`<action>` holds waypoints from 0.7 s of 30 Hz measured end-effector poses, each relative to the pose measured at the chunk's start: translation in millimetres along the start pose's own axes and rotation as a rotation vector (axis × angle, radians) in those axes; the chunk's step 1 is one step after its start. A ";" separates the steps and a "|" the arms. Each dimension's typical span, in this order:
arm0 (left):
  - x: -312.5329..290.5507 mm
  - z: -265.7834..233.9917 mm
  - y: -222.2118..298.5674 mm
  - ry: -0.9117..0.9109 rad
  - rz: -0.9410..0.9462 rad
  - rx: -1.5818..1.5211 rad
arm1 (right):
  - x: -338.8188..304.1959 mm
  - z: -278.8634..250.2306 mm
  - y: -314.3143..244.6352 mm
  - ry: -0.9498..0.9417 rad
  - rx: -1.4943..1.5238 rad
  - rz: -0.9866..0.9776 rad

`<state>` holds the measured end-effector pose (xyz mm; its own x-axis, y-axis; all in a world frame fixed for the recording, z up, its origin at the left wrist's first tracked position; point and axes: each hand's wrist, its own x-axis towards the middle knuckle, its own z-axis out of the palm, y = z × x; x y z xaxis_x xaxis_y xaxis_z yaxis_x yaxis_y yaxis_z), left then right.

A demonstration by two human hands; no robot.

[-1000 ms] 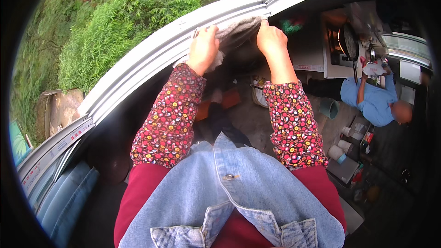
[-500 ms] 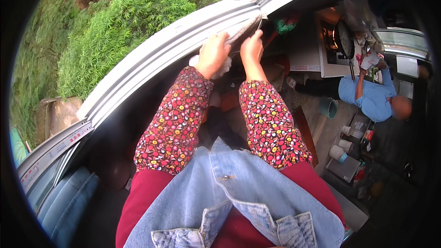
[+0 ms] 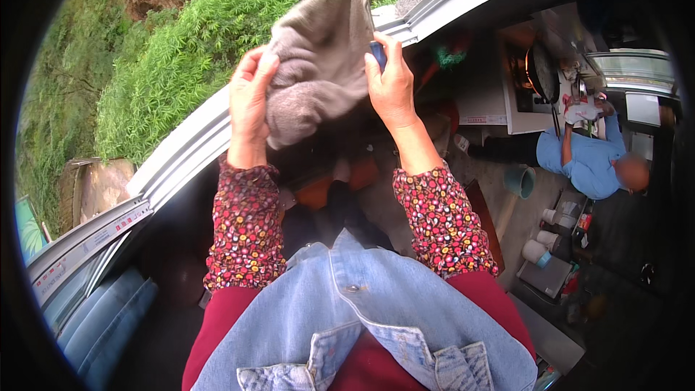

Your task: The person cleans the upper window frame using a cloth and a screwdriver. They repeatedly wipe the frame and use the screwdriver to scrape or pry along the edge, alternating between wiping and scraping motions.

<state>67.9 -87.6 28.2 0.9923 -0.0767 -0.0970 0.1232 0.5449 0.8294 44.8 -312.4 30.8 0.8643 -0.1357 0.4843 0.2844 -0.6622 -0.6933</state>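
A grey-brown cloth [image 3: 318,54] is held up, loosely bunched and folded, between my two hands over a white window frame. My left hand [image 3: 250,98] is closed on its left side, thumb on the near face. At the cloth's right edge, my right hand [image 3: 391,87] is closed with its fingertips against the fabric. A short dark-blue handle [image 3: 378,56] shows between that hand's thumb and index finger; whatever it belongs to is hidden. Behind the cloth, part of the white window frame [image 3: 184,146] is covered from sight.
Green bushes [image 3: 174,65] grow outside beyond the frame. Indoors at right, a person in a light blue shirt [image 3: 590,159] is by a counter with a black wok [image 3: 541,76]. A bucket [image 3: 518,182] stands on the floor. Blue panels [image 3: 108,318] lean at lower left.
Both hands have lifted away from the frame's track and moved apart, my left hand leftward. The cloth, previously bunched along the track, is now raised and spread.
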 end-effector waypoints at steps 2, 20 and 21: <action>-4.0 5.4 34.0 -0.081 -0.010 0.006 | 1.0 -8.3 -19.5 -0.268 0.083 0.259; 70.2 119.1 -89.6 -0.285 -0.108 -0.066 | 157.0 -212.8 -38.4 0.221 -0.529 -0.001; 77.6 138.1 -100.5 -0.345 -0.100 -0.075 | 163.8 -215.1 -42.9 0.211 -0.580 -0.006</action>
<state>131.0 -263.7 13.3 0.9150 -0.4025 0.0262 0.2323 0.5790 0.7815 84.9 -464.8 254.6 0.7460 -0.2347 0.6232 -0.0346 -0.9482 -0.3157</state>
